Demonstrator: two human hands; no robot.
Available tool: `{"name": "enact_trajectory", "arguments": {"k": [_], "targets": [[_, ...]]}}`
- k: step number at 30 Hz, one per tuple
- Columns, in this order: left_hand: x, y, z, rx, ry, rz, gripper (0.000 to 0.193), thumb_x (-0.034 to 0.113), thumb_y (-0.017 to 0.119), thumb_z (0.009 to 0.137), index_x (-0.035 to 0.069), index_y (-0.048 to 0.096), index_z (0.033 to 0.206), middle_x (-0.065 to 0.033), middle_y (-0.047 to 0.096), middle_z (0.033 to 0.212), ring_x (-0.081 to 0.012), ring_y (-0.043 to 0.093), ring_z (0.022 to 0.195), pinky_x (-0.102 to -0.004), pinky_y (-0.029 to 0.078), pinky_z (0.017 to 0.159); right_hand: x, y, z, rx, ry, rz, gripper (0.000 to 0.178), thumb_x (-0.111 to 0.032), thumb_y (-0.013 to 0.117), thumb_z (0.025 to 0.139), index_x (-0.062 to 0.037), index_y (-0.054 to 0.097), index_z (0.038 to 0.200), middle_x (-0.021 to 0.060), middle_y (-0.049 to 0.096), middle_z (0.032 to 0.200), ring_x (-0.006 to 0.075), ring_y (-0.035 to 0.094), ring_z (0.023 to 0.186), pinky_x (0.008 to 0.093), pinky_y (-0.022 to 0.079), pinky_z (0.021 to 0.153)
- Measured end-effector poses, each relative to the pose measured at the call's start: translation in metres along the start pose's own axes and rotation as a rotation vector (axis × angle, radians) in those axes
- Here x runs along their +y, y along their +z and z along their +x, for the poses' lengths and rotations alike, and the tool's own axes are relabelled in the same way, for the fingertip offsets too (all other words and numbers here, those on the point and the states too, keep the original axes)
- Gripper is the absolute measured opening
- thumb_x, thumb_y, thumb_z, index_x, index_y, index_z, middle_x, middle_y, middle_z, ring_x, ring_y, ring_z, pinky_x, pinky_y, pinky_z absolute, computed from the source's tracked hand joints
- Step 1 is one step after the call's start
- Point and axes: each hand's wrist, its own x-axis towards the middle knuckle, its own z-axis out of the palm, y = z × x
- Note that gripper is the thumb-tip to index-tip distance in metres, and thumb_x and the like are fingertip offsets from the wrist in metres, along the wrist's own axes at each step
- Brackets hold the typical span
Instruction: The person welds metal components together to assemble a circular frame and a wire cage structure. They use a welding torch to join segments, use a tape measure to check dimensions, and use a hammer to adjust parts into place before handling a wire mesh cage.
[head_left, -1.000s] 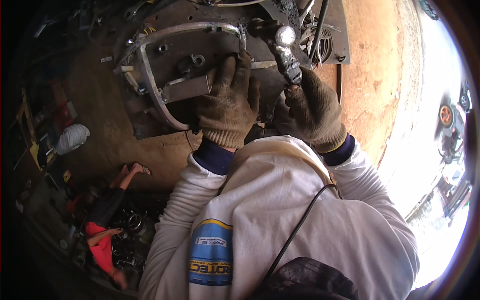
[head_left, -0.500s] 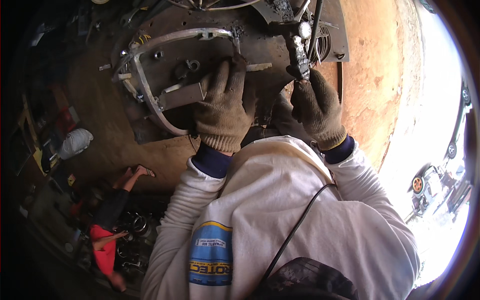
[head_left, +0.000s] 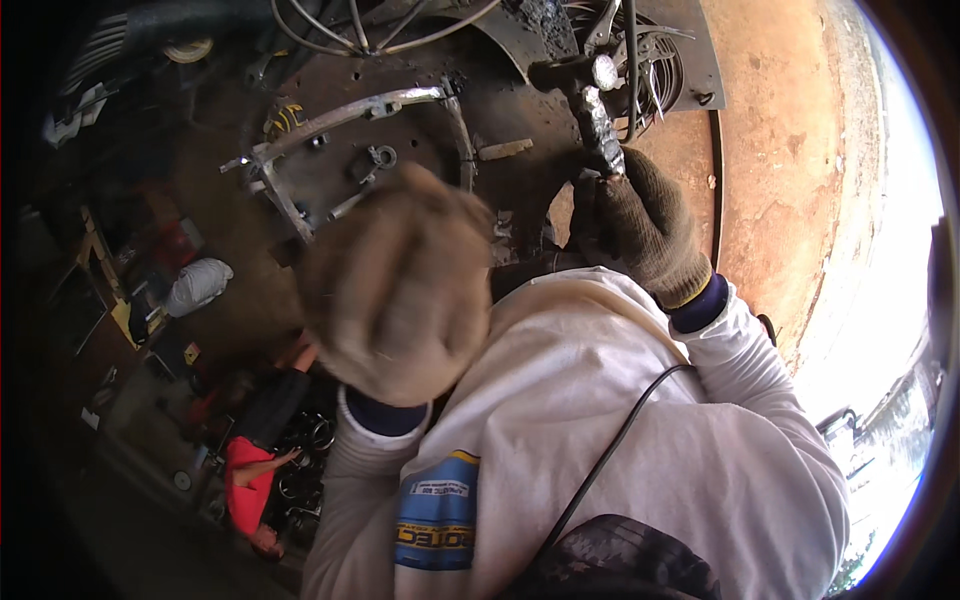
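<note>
My right hand (head_left: 650, 225), in a brown knit glove, is closed round the lower end of a hammer (head_left: 600, 125). Its dark head has a bright round face, and its handle looks rough and silvery. My gloved left hand (head_left: 400, 290) is raised close to the view and smeared by motion, so its fingers cannot be made out. Behind it on the dark metal worktable (head_left: 500, 90) lies a curved metal frame (head_left: 330, 118), partly covered by the hand. A small metal ring (head_left: 382, 156) sits inside the frame, and a flat strip (head_left: 505, 149) lies to its right.
A wire-spoked round piece (head_left: 375, 45) lies at the table's far edge. Coiled wire (head_left: 655, 80) is beyond the hammer. At left a yellow tape measure (head_left: 285, 120) rests by the frame. Another person in a red shirt (head_left: 250, 480) is at the lower left, near metal parts.
My left hand has left the frame and the flat metal bar by it, rising toward the view. My right hand stays at the hammer handle. The whole view has shifted slightly.
</note>
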Motion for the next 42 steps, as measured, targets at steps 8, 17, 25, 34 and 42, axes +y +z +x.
{"name": "enact_trajectory", "arguments": {"k": [8, 17, 25, 34, 42], "targets": [[-0.083, -0.001, 0.061, -0.327, 0.084, 0.203, 0.026, 0.017, 0.071, 0.09, 0.006, 0.072, 0.113, -0.0148, 0.073, 0.101, -0.0322, 0.07, 0.09, -0.0383, 0.057, 0.082, 0.0, -0.005, 0.003, 0.015, -0.014, -0.089, 0.031, -0.022, 0.057, 0.103, 0.0024, 0.062, 0.121, 0.0106, 0.063, 0.083, 0.0157, 0.059, 0.072, 0.0314, 0.048, 0.067], [-0.096, -0.004, 0.062, -0.247, -0.082, -0.128, 0.03, 0.028, 0.066, 0.097, 0.007, 0.071, 0.118, -0.0117, 0.075, 0.107, -0.0267, 0.073, 0.095, -0.0367, 0.058, 0.084, 0.002, -0.003, 0.008, 0.032, 0.05, 0.048, 0.028, -0.022, 0.059, 0.102, -0.0005, 0.064, 0.119, 0.0092, 0.064, 0.083, 0.0143, 0.062, 0.072, 0.0305, 0.05, 0.058], [-0.135, -0.071, 0.004, 0.24, -0.448, -0.505, 0.047, 0.032, 0.046, 0.108, -0.004, 0.056, 0.138, -0.018, 0.066, 0.128, -0.0244, 0.062, 0.122, -0.0374, 0.046, 0.108, 0.013, 0.011, 0.011, 0.133, -0.027, 0.105, 0.03, -0.03, 0.053, 0.107, -0.003, 0.059, 0.119, 0.0012, 0.056, 0.07, 0.0091, 0.051, 0.048, 0.0236, 0.04, 0.042], [-0.158, -0.061, -0.101, 0.521, -0.556, -0.715, 0.043, 0.029, 0.053, 0.106, -0.001, 0.057, 0.137, -0.015, 0.067, 0.126, -0.0221, 0.064, 0.118, -0.0363, 0.048, 0.104, 0.006, 0.011, 0.011, 0.176, -0.098, 0.014, 0.027, -0.03, 0.054, 0.105, -0.0049, 0.064, 0.11, 0.0017, 0.058, 0.07, 0.0109, 0.053, 0.05, 0.026, 0.042, 0.045], [-0.128, 0.007, -0.155, 0.522, -0.385, -0.468, 0.028, 0.022, 0.067, 0.097, 0.005, 0.067, 0.12, -0.0103, 0.072, 0.11, -0.0218, 0.069, 0.101, -0.0336, 0.054, 0.089, 0.021, 0.008, 0.033, 0.191, -0.187, -0.12, 0.036, -0.038, 0.05, 0.107, -0.0065, 0.067, 0.115, 0.0006, 0.057, 0.069, 0.0115, 0.054, 0.051, 0.0267, 0.043, 0.045]]}}
